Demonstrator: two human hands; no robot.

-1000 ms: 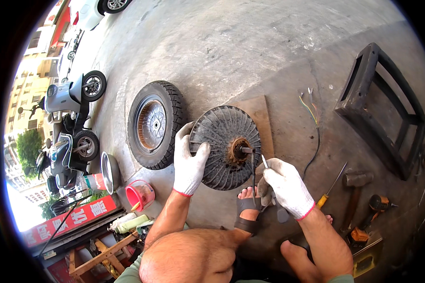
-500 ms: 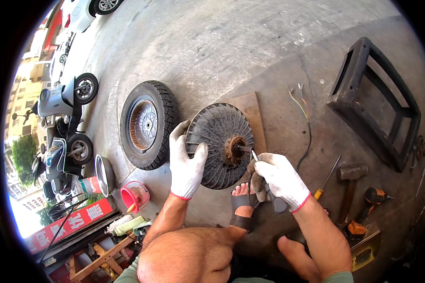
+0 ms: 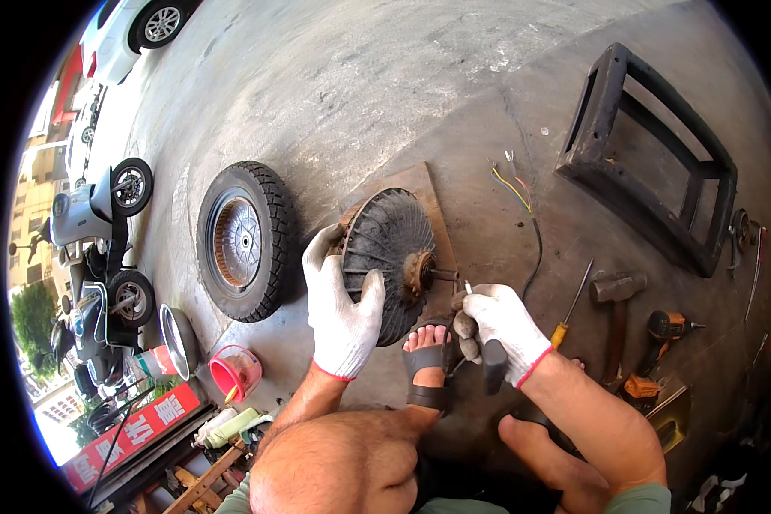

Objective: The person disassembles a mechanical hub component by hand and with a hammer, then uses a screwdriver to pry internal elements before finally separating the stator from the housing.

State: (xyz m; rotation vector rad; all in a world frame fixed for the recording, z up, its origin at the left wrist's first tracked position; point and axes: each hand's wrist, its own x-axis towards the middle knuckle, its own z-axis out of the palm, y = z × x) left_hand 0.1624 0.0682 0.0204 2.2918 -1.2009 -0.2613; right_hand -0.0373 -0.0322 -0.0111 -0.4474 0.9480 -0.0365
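A dirty black ribbed wheel-motor cover [image 3: 377,257], with a rusty centre and a protruding axle [image 3: 444,275], stands tilted above a brown board. My left hand [image 3: 343,300], in a white knit glove, grips its left rim, fingers behind and thumb on the ribbed face. In my gloved right hand [image 3: 504,325] is a tool with a dark handle [image 3: 494,367]; its thin metal tip pokes out past the fingers, a little apart from the axle's end. Its exact kind is partly hidden by the hand. My sandalled foot [image 3: 427,364] is just below the cover.
Left of the cover stands a tyred wheel [image 3: 240,242]. A black metal frame [image 3: 660,163], cable [image 3: 535,244], yellow-handled screwdriver [image 3: 572,304], hammer [image 3: 618,289] and cordless drill [image 3: 662,338] lie right. A red bucket [image 3: 235,373], metal basin [image 3: 180,341] and parked scooters [image 3: 94,214] are left.
The cover has turned, its face now more to the right. My right hand's tool tip has drawn back from the axle. The whole view has shifted, so floor objects appear farther left.
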